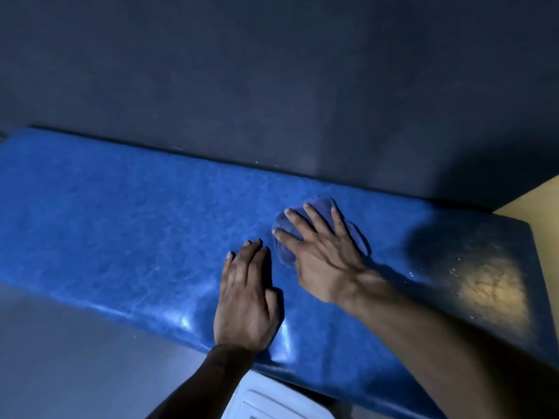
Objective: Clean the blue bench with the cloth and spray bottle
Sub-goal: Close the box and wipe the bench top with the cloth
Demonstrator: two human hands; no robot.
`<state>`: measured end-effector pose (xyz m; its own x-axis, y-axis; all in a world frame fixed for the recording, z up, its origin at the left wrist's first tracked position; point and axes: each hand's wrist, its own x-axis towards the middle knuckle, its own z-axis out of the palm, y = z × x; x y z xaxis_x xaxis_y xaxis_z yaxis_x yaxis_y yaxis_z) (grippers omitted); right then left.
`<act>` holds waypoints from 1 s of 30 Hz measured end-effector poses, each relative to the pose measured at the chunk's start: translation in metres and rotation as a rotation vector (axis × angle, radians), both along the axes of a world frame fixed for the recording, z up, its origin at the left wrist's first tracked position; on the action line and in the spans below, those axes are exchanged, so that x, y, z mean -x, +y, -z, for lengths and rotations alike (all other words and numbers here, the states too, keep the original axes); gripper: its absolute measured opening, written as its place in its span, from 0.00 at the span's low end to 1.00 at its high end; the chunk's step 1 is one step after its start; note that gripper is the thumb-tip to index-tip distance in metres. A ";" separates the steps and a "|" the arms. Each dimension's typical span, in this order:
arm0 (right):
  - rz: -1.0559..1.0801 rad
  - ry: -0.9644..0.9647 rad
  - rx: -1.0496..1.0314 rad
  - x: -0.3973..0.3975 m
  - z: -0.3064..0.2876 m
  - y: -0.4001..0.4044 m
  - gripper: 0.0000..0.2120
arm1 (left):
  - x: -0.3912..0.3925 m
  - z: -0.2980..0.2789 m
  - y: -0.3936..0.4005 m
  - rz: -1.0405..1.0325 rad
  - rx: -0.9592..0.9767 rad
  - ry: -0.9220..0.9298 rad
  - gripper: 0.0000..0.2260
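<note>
The blue bench is a long padded vinyl seat running from the left edge to the right. A bunched blue-purple cloth lies on its middle, pressed flat under my right hand, whose fingers are spread over it. My left hand rests palm down on the bench's front edge, just left of the cloth, holding nothing. No spray bottle is in view. Small droplets glint on the bench's right end.
A dark grey wall rises directly behind the bench. A yellow wall meets it at the far right. Grey floor lies in front, and a white ridged object pokes out below the bench's front edge.
</note>
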<state>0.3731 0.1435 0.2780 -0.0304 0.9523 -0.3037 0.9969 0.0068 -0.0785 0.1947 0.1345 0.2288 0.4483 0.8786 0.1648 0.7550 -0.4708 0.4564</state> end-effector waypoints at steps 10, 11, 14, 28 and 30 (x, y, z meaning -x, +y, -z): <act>0.388 0.063 -0.065 -0.062 0.005 0.011 0.33 | 0.001 0.001 0.000 0.001 0.014 0.003 0.29; 0.408 0.049 -0.076 -0.068 0.003 -0.012 0.33 | 0.001 0.001 -0.001 0.001 0.012 0.012 0.29; 0.448 0.016 -0.107 -0.064 -0.002 -0.086 0.33 | 0.000 0.000 -0.003 -0.007 0.015 0.025 0.29; 0.512 -0.038 -0.259 0.008 0.010 -0.242 0.31 | -0.038 -0.007 -0.039 -0.027 -0.013 0.227 0.33; 0.470 -0.040 -0.306 0.000 0.010 -0.229 0.30 | -0.050 -0.007 -0.046 -0.062 -0.008 0.249 0.34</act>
